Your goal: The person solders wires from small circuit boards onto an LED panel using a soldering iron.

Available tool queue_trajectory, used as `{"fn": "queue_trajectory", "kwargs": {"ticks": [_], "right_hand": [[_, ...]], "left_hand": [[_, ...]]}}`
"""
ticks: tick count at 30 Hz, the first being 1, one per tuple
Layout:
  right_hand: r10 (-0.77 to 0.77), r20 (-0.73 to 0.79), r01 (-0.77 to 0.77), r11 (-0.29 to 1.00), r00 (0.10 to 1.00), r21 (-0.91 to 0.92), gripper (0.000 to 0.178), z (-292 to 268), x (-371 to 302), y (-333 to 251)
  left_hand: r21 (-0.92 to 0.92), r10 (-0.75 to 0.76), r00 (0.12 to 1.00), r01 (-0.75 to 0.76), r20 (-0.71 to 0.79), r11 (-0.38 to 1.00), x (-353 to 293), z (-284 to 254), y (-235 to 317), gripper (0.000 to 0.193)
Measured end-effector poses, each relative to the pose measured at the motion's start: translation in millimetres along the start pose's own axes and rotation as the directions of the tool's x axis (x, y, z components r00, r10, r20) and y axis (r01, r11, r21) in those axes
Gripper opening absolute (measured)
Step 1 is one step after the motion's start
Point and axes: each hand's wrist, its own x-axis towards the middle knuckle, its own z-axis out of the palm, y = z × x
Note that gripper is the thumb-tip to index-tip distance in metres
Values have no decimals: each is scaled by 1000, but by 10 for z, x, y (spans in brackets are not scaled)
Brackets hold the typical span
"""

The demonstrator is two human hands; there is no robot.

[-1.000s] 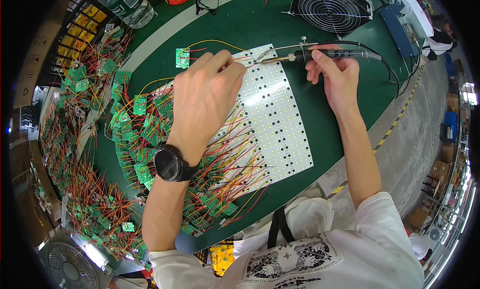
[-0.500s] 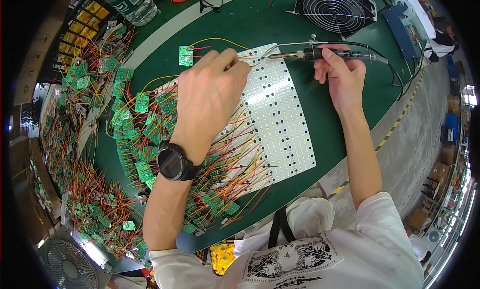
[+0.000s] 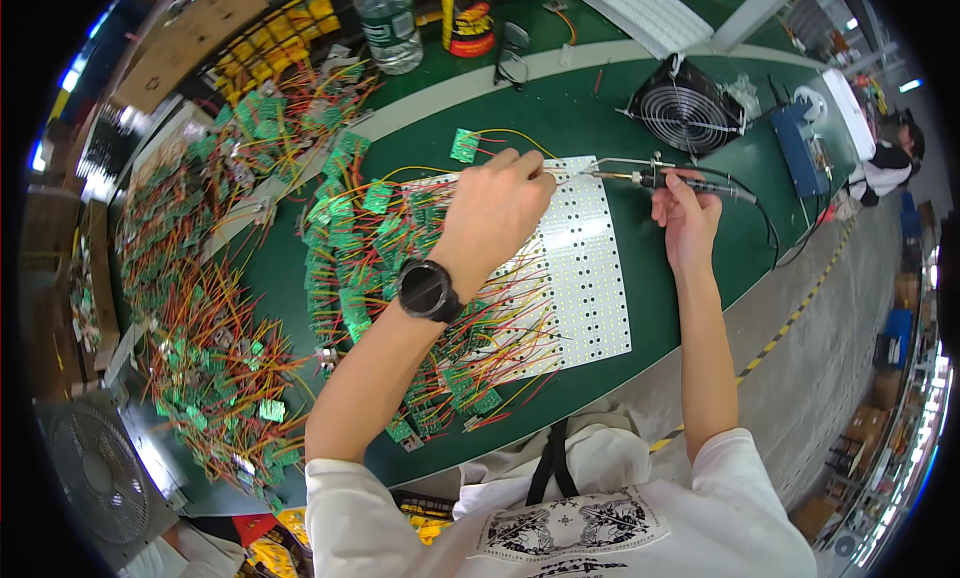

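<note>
Head view over a green bench (image 3: 600, 128): the left hand (image 3: 495, 213) rests on the top edge of a white LED panel (image 3: 575, 278), fingers pinched together on a yellow wire (image 3: 505, 134) that runs from a small green board (image 3: 464, 145). The right hand (image 3: 688, 218), just beside the panel's upper right corner, is clamped on a soldering iron (image 3: 660, 181) whose tip points left toward those fingers. Wired green boards (image 3: 340, 268) lie heaped to the left; a black fan (image 3: 688, 113) stands behind.
</note>
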Motion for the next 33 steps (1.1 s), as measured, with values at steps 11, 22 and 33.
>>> {"fn": "queue_trajectory", "kwargs": {"ticks": [11, 22, 33], "right_hand": [[-23, 37, 22, 1000, 999, 22, 21, -41, 52, 30], [-39, 171, 23, 995, 985, 98, 19, -155, -27, 17], [51, 270, -85, 990, 961, 114, 20, -113, -191, -62]], "left_hand": [[-131, 67, 988, -85, -137, 988, -3, -308, 33, 16], [26, 72, 971, -68, -229, 997, -702, -1746, 997, 17], [301, -694, 604, 797, -393, 524, -3036, -2144, 1128, 13]]}}
